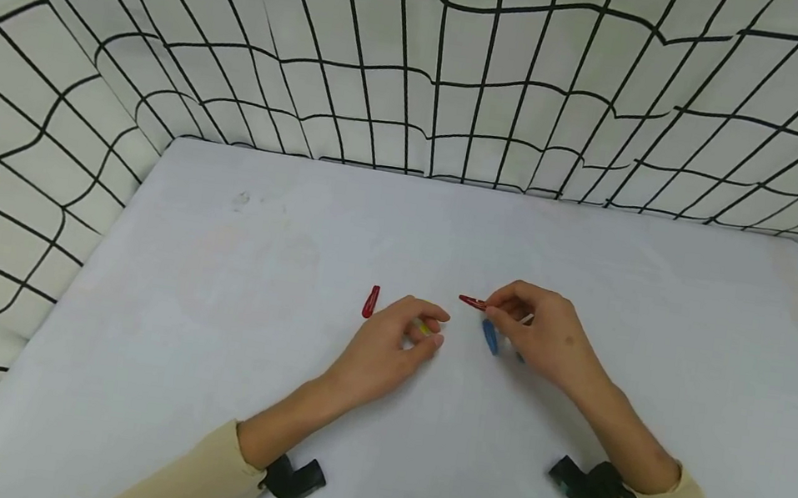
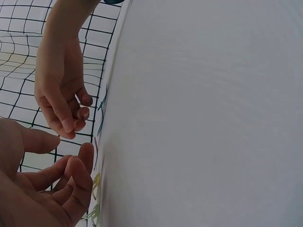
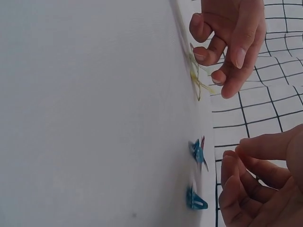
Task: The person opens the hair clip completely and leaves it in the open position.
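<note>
My left hand [image 1: 384,346] hovers low over yellow-green hair clips [image 1: 423,327], which its fingers partly hide. Thumb and forefinger stand apart with nothing between them. To its left lies a red snap hair clip [image 1: 371,302]. My right hand [image 1: 547,329] has loosely bent fingers, thumb tip and forefinger tip together. In the head view those tips overlap the end of a second red hair clip [image 1: 471,301]; in the right wrist view they hang apart from the clips. Beneath this hand are a blue hair clip [image 1: 489,337] and another blue clip [image 3: 196,200], mostly hidden from the head view.
A white table [image 1: 203,358] spreads under both hands. White walls with a black grid [image 1: 459,80] rise behind it and at the sides. Black camera mounts [image 1: 293,479] sit at the wrists, below pale sleeves [image 1: 195,475].
</note>
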{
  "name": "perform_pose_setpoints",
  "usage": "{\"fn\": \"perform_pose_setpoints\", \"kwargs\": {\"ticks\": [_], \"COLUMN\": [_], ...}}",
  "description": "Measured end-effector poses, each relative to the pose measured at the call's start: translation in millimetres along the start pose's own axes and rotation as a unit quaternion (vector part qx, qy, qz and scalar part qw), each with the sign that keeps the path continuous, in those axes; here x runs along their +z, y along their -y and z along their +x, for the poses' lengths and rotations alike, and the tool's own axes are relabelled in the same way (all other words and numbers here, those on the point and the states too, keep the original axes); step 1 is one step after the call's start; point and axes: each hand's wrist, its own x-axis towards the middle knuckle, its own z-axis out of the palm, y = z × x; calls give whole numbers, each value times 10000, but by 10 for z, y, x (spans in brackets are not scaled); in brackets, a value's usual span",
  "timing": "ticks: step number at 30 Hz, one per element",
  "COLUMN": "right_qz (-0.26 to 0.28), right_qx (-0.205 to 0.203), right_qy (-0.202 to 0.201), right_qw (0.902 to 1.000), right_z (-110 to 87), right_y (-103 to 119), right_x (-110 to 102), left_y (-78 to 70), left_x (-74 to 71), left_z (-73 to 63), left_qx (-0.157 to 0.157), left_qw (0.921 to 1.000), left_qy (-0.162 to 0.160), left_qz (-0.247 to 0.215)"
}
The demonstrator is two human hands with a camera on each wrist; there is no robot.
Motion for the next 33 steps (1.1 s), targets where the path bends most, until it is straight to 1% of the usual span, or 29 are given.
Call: {"fn": "perform_pose_setpoints", "kwargs": {"ticks": [5, 9, 12, 19, 22, 27, 33], "right_qz": [-69, -197, -273, -391, -453, -735, -954], "right_qx": [49, 11, -110, -218, -330, -484, -439], "right_qy": [175, 281, 325, 436, 495, 534, 495], "right_qw": [9998, 9994, 9990, 9980, 9972, 9947, 9932], "right_z": [-44, -85, -110, -142, -145, -144, -148], "right_y": [-35, -42, -41, -57, -68, -69, -42], "right_x": [-19, -32, -34, -29, -17, 27, 66], "left_y": [-18, -35, -50, -88, -100, -98, -96], "left_x": [31, 59, 81, 117, 120, 135, 155], "left_z": [27, 38, 45, 64, 62, 52, 44], "left_qx": [-2, 5, 38, 116, 130, 80, 93], "left_qw": [9999, 9997, 9997, 9990, 9988, 9983, 9979], "left_qy": [87, 180, 227, 405, 469, 573, 634], "left_qz": [-103, -136, -122, -143, -91, -32, 17]}}
